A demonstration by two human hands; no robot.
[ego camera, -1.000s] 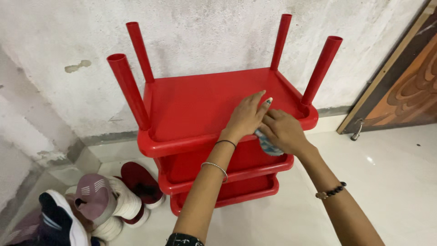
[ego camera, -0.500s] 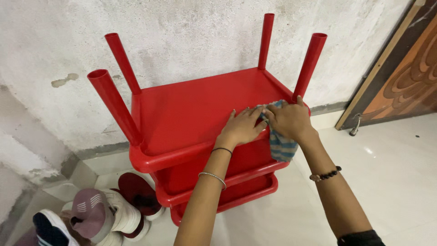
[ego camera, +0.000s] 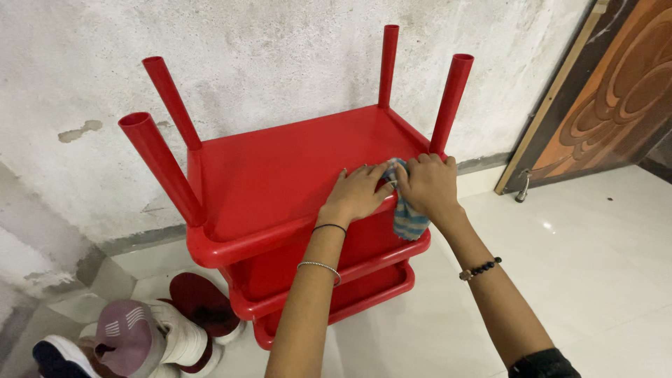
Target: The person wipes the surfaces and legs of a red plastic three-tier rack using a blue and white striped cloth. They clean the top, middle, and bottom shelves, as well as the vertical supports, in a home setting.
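A red plastic rack (ego camera: 280,168) with several open tubes sticking up from its corners stands against a rough white wall. My left hand (ego camera: 357,192) lies flat on its top shelf near the front right edge, fingers spread. Beside it, my right hand (ego camera: 428,185) grips a blue striped cloth (ego camera: 407,220), which bunches at the shelf's front right corner and hangs down over the rim. The two hands touch at the cloth.
Two lower red shelves (ego camera: 336,280) sit under the top one. Several shoes (ego camera: 154,332) lie piled on the floor at the lower left. A carved wooden door (ego camera: 609,91) stands at the right, above a glossy white tiled floor (ego camera: 574,266).
My right hand lifted the cloth from below the shelf rim up onto the front right corner. My left hand slid down toward the front edge. The view shifted slightly right.
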